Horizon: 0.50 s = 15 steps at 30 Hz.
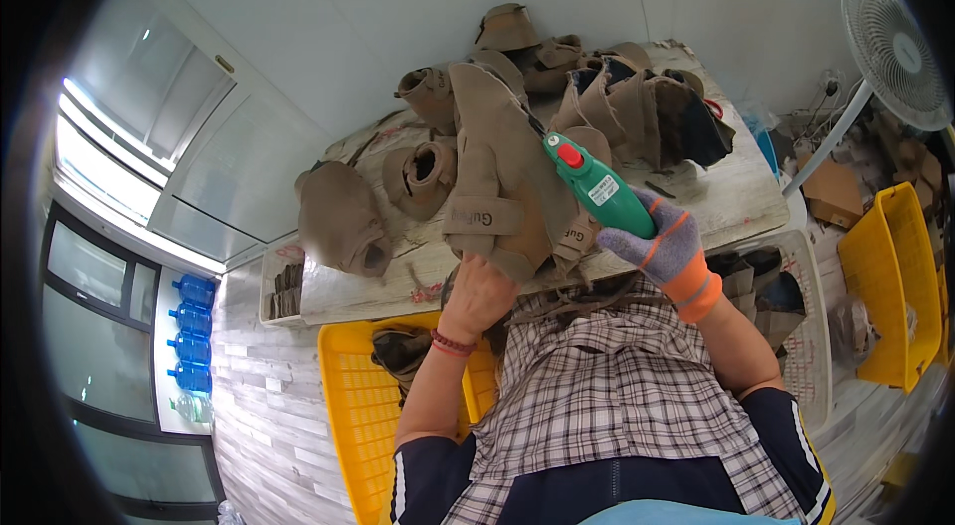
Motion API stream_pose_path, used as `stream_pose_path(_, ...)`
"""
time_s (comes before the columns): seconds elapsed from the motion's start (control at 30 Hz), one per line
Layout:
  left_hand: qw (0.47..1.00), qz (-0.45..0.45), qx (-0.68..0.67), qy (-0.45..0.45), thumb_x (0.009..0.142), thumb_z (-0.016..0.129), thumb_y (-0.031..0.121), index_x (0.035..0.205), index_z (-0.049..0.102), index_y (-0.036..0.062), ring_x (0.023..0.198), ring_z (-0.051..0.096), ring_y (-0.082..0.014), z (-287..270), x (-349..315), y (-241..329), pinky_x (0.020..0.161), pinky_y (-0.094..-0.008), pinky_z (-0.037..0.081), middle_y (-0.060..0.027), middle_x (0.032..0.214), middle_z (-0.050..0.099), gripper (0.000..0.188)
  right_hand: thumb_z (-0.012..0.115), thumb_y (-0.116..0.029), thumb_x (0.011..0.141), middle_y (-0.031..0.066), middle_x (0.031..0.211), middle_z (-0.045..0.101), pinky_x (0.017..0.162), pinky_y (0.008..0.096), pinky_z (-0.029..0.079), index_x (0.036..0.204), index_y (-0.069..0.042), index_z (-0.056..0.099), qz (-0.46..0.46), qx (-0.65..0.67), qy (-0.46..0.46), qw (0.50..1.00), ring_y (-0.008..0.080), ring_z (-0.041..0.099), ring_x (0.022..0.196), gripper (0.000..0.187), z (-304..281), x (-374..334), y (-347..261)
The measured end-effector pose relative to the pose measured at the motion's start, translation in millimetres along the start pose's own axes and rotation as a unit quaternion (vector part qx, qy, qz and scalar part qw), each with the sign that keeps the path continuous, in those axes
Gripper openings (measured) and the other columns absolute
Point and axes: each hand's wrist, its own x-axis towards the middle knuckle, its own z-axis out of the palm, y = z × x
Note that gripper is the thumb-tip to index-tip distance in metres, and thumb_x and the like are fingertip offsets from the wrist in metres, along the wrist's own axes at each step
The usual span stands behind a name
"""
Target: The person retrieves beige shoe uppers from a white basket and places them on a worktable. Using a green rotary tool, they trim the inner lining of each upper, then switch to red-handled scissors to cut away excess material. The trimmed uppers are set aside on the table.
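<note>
My bare left hand, a red bracelet at its wrist, grips the near end of a long brown fabric piece with a strap across it. Its fingertips are partly hidden by the cloth. My right hand, in a grey and orange glove, is closed around the rear of green electric scissors with a red button. Their dark tip lies against the right edge of the fabric piece. Similar brown sewn pieces lie around it, one to the left and one just beside it.
More brown pieces are heaped at the back of the worn white table. A yellow basket stands below the left front edge, a white crate at the right. A fan and another yellow basket are far right.
</note>
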Motion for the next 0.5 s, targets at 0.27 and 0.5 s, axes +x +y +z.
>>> stream_pose_path(0.27, 0.999, 0.023, 0.021, -0.045, 0.077, 0.064, 0.01, 0.114, 0.061, 0.0041, 0.12, 0.042, -0.0383, 0, -11, 10, 0.104, -0.0531, 0.027, -0.0173, 0.124, 0.054, 0.038, 0.079, -0.028, 0.073, 0.0054, 0.089, 0.066, 0.068, 0.0225, 0.05, 0.115, 0.002, 0.057, 0.04, 0.056, 0.006, 0.998, 0.0075, 0.059, 0.076, 0.056, 2, 16, -4)
stream_pose_path(0.5, 0.992, -0.11, 0.043, 0.046, 0.076, 0.059, 0.006, 0.113, 0.057, -0.0007, 0.113, 0.046, -0.0383, -19, -15, -83, 0.101, -0.0495, 0.033, -0.02, 0.119, 0.053, 0.038, 0.079, -0.026, 0.074, 0.0029, 0.086, 0.064, 0.064, 0.0215, 0.047, 0.111, 0.0, 0.059, 0.003, 0.012, 0.076, 0.997, 0.0065, 0.056, 0.072, 0.05, -22, 18, 12)
